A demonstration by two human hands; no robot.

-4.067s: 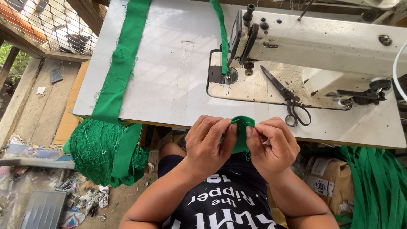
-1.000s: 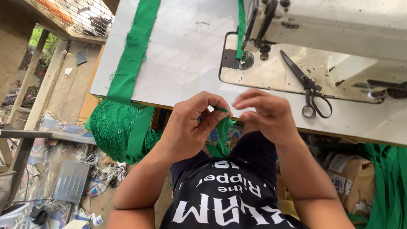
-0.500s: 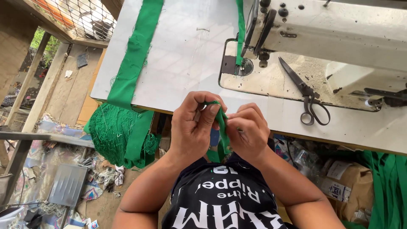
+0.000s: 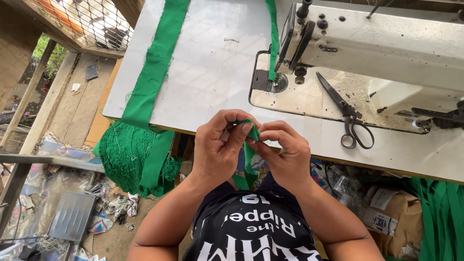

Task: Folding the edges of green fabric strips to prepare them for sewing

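My left hand (image 4: 220, 147) and my right hand (image 4: 285, 152) meet just in front of the table edge, both pinching the folded end of a narrow green fabric strip (image 4: 249, 159). The strip hangs down between my wrists toward my lap. Another narrow green strip (image 4: 273, 38) runs under the presser foot of the white sewing machine (image 4: 386, 48) at the back right. Black scissors (image 4: 345, 113) lie on the machine bed to the right of my hands.
A wide green fabric band (image 4: 152, 72) crosses the white table (image 4: 212, 72) at the left and drops over the edge onto bunched green netting (image 4: 128, 154). More green strips (image 4: 442, 217) hang at the lower right beside brown bags. Scraps and a grey panel litter the floor at left.
My hands have risen from my lap toward the table edge and closed together on the strip's end. The view has shifted slightly; the scissors and machine have not moved.
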